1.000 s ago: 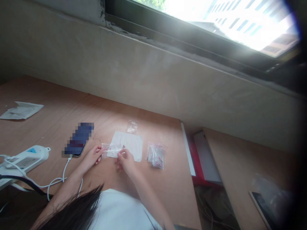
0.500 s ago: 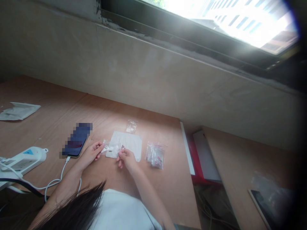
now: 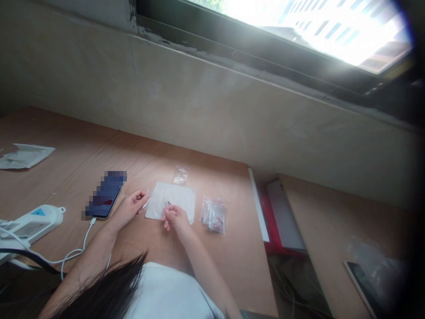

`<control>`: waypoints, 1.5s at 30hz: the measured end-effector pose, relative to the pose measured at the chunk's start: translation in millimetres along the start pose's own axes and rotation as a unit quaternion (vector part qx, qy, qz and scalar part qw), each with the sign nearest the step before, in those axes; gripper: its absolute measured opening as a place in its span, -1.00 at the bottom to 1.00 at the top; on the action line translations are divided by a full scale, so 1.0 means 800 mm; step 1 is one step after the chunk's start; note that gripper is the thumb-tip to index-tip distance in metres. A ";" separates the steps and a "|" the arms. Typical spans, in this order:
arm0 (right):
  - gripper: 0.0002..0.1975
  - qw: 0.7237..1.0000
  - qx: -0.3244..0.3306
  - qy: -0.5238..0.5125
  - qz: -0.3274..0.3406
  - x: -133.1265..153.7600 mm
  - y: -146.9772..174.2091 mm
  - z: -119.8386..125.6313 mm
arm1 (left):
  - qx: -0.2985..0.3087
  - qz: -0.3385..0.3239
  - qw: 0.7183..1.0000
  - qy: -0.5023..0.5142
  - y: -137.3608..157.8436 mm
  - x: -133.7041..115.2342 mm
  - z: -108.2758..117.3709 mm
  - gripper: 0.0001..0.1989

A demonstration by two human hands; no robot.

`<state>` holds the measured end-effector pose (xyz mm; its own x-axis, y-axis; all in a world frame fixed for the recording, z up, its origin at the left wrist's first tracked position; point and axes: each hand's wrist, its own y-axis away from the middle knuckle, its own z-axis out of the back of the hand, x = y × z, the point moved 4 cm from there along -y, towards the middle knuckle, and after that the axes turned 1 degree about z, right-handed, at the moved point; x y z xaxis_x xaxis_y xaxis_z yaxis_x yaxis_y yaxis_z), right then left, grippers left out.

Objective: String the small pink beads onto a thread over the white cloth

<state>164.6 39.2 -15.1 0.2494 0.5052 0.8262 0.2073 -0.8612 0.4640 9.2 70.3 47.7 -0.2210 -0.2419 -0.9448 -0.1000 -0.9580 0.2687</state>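
Observation:
Between the fingertips of my left hand (image 3: 133,204) is a small clear plastic bag (image 3: 146,200), seen nearly edge-on. My right hand (image 3: 175,217) pinches a small pinkish trinket (image 3: 168,205); its exact kind is too small to make out. Under and beyond that hand lies a white sheet (image 3: 179,194) on the wooden table (image 3: 149,239). Several clear bags with small pink and dark items (image 3: 214,215) lie to the right of the sheet. Another clear bag (image 3: 181,175) rests just beyond its far edge.
A phone (image 3: 108,195) on a charging cable lies left of my left hand. A white power strip (image 3: 36,223) sits at the far left, with a crumpled white packet (image 3: 26,156) behind it. A second table (image 3: 318,217) stands to the right, past a gap.
The clear bag in my left hand has turned from lying flat toward the sheet to nearly edge-on. My left hand has tilted up slightly; my right hand stays almost in place.

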 end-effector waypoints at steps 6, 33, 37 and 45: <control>-0.60 1.000 -0.012 -0.023 0.008 0.012 0.008 0.000 | 0.010 0.009 1.000 0.006 0.014 -0.013 0.005 -0.73; -0.88 0.980 -0.099 0.126 0.114 0.103 0.057 0.030 | 0.125 -0.056 0.987 -0.085 0.024 -0.071 -0.042 -0.75; -0.90 0.980 -0.098 0.127 0.115 0.106 0.059 0.024 | 0.109 -0.050 0.987 -0.109 0.022 -0.068 -0.039 -0.77; -0.89 0.974 -0.070 0.149 0.158 0.102 0.060 0.017 | 0.102 -0.077 0.983 -0.133 0.020 -0.069 -0.043 -0.79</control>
<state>208.0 40.2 69.9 -0.0105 0.1932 0.9811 0.0281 -0.9807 0.1935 52.8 62.9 97.7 -0.4300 -0.0212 -0.9026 -0.3394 -0.9226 0.1834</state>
